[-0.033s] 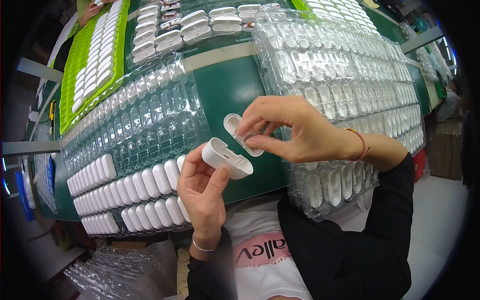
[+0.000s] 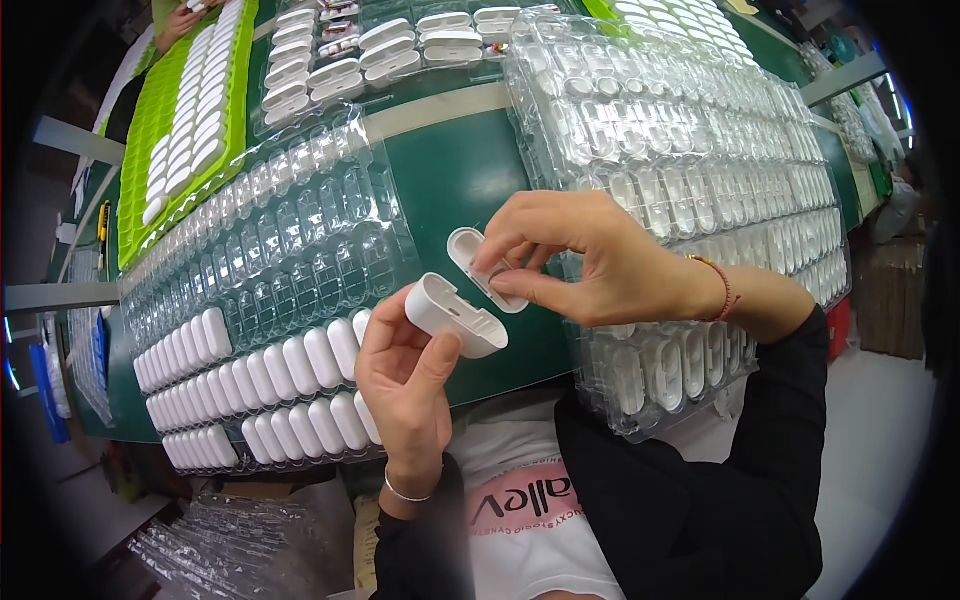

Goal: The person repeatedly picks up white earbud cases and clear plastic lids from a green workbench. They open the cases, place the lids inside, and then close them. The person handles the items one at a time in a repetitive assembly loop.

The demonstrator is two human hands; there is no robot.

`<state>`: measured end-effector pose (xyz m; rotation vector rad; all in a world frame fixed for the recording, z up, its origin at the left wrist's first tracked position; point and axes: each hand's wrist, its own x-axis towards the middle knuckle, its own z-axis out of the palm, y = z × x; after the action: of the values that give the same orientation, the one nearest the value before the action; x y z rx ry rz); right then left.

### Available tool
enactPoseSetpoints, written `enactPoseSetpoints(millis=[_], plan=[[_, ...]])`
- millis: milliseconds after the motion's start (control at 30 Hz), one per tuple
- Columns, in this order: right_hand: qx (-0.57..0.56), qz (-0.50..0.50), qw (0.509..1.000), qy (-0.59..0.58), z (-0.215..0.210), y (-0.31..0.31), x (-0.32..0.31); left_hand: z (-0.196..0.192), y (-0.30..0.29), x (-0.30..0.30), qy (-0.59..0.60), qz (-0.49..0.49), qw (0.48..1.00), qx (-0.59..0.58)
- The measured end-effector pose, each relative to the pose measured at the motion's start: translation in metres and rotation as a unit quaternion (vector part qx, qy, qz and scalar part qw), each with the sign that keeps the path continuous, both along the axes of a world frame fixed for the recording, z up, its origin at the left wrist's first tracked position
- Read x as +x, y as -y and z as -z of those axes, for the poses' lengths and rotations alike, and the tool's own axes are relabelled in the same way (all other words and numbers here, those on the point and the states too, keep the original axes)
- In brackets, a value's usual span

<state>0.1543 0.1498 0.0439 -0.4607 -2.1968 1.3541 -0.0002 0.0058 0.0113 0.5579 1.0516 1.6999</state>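
A white oval case body (image 2: 455,316) is gripped in the left hand (image 2: 405,385), thumb along its near side and fingers curled behind, its open mouth turned toward the right. Just above and to the right of the case body, touching or nearly touching it, a white lid piece (image 2: 478,262) is pinched between the thumb and fingertips of the right hand (image 2: 590,262). The step in hand is judged to be the fitting of lid to body; the hinge end appears to be lined up but not yet seated. The next move is judged to call for a small inward push with the lid kept square to the mouth. Left of the case body, a clear blister tray (image 2: 280,250) lies on the green counter (image 2: 450,170), its near rows filled with finished white cases (image 2: 300,365), its far rows unfilled. Right of the case body, a stack of clear trays (image 2: 700,140) overhangs the counter's near edge. Open room is confined to the bare green strip just behind the case body. Farther behind it, a lime-green tray (image 2: 180,120) is seen.
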Motion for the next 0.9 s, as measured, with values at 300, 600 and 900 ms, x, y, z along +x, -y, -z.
enactPoseSetpoints(millis=[300, 600, 900], plan=[[0.086, 0.012, 0.996, 0.008, 0.004, 0.005, 0.002, 0.004, -0.006, 0.001, -0.019, 0.047, 0.999, 0.003], [0.143, 0.029, 0.989, 0.002, 0.008, 0.010, 0.001, 0.007, -0.008, 0.006, -0.032, 0.029, 0.999, 0.000], [0.210, 0.039, 0.977, 0.015, -0.001, 0.018, 0.005, 0.011, -0.002, 0.010, -0.009, 0.022, 0.999, 0.049]])
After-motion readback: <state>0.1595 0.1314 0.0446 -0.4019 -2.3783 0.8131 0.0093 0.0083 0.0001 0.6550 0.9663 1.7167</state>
